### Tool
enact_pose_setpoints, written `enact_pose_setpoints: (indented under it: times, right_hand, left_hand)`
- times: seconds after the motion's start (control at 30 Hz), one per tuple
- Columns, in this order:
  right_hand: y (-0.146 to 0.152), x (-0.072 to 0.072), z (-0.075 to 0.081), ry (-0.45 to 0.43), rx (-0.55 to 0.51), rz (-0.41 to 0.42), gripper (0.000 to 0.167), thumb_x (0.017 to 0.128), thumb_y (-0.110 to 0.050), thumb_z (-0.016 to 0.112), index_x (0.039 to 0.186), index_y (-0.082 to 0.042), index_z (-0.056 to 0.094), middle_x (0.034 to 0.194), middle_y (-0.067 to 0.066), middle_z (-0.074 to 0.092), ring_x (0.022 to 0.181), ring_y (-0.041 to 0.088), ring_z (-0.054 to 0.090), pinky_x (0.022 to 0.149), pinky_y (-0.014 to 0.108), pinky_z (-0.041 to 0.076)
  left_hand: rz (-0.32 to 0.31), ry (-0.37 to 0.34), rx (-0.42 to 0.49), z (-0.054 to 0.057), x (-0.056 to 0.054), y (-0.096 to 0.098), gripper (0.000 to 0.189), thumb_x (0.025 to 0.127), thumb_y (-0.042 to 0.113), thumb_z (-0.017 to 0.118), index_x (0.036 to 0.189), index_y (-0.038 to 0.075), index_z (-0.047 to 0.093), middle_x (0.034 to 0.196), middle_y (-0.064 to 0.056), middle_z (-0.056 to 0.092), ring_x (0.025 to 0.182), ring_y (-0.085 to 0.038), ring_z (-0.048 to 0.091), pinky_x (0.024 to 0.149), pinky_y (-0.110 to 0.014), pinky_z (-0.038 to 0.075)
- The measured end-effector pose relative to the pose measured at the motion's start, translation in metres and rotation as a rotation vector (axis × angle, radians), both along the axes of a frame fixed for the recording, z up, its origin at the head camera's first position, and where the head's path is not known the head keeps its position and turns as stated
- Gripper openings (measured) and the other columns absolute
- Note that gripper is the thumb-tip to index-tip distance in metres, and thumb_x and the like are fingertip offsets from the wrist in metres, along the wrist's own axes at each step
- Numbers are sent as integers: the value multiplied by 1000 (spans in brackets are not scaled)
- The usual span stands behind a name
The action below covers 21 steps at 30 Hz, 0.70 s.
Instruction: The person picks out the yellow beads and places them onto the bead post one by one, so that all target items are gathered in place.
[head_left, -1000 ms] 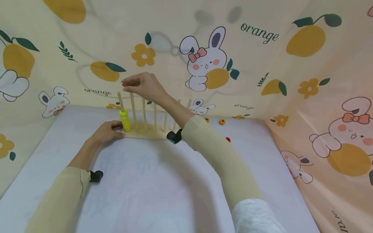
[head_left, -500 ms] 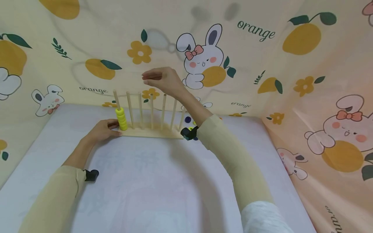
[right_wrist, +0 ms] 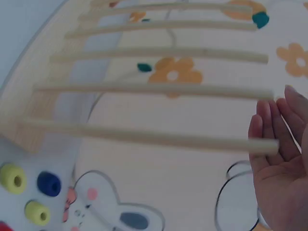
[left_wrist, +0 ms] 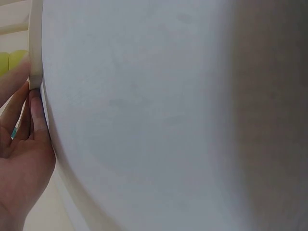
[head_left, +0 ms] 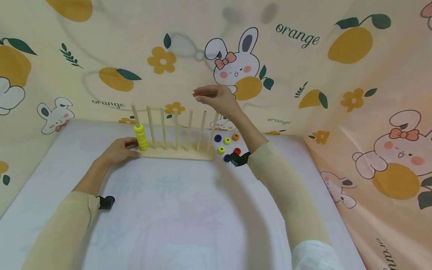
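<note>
A wooden peg rack (head_left: 179, 153) stands on the white table, with several upright pegs along its base. Yellow beads (head_left: 141, 138) are stacked on its leftmost peg. My left hand (head_left: 117, 153) grips the left end of the base; in the left wrist view the thumb and fingers (left_wrist: 38, 113) lie at the board's end beside the yellow beads. My right hand (head_left: 217, 98) is raised in the air above the rack's right side, fingers extended, with nothing seen in it. In the right wrist view that hand (right_wrist: 284, 144) appears near the tips of the end pegs (right_wrist: 159, 137).
Loose beads lie right of the rack: dark blue (head_left: 218, 138), yellow (head_left: 221, 150), orange (head_left: 235, 137) and red (head_left: 237, 150) ones among them. My right wrist camera (head_left: 239, 159) partly covers another dark blue bead (head_left: 227, 158). Printed cloth (head_left: 189, 22) rises behind the table.
My right hand has moved rightward from above the leftmost pegs to above the right end, uncovering the loose beads. My left hand stays at the rack's base.
</note>
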State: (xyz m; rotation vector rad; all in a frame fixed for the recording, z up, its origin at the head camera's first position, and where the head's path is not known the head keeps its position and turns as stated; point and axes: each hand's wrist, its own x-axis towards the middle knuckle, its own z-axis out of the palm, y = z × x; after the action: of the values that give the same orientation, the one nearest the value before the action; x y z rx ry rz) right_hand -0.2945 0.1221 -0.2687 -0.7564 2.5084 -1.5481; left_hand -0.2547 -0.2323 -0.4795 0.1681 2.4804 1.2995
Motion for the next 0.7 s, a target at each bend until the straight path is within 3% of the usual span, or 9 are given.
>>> enact_pose_setpoints:
  times: [0.27,0.5,0.7]
  right_hand:
    - [29,-15,-30,-62,-23,-46,32,95,-12,68,123,2,67,121,19,68,111,35,65,93,30,55]
    - [48,-23,-52,-37,-15,-116,31,93,-23,72,120,-8,72,115,5,73,105,23,67,92,28,55]
    - [64,-19,-70,-39,-35,-141,28,94,-15,70,119,-4,71,115,10,73,104,26,68,90,29,56]
  left_hand:
    - [-1,3,-3,-1,-1,-1,77,87,13,76,148,-9,35,152,-29,37,140,-44,36,117,-54,27]
    - [7,-7,-16,3,-2,0,76,88,13,75,149,-7,34,153,-28,36,141,-43,34,118,-55,26]
    - [4,-20,-7,3,1,0,77,89,13,75,149,-8,33,153,-28,35,142,-44,33,118,-55,26]
